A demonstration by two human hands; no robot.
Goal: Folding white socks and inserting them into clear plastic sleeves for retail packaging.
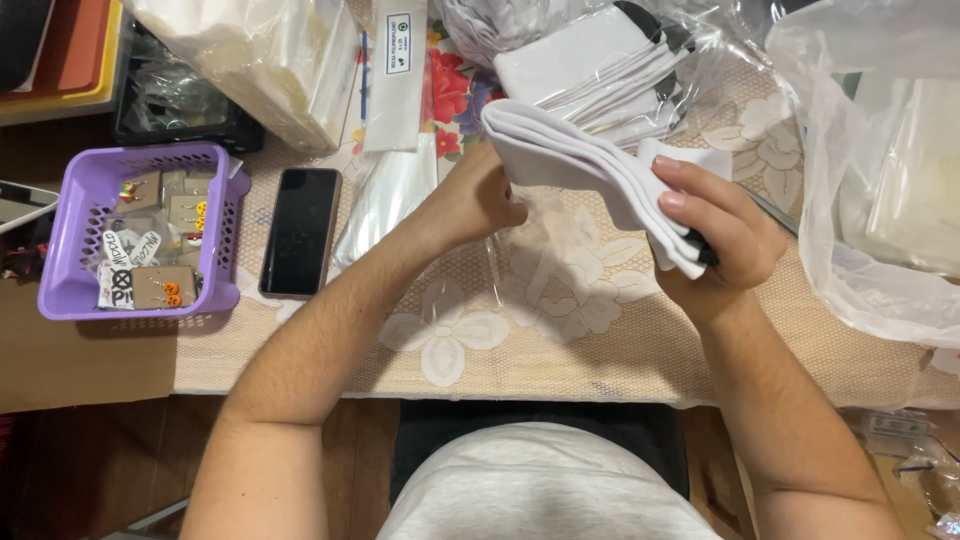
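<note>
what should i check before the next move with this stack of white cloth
1. Right hand grips the folded white cloth stack at its near end: ok.
2. Left hand touches the stack's underside; grip hidden: cannot tell.
3. Layers aligned: not ok, edges fan out by the right hand.
4. Phone lies apart from the stack: ok.
5. Purple basket out of the way: ok.

A home packing spot — the surface (600,350) wears a lace-patterned floral cloth, with clear plastic bags (870,200) heaped around, a purple basket (60,260) of carded earrings, and a phone (300,232) lying beside it — small-scale selling from a household table.
</note>
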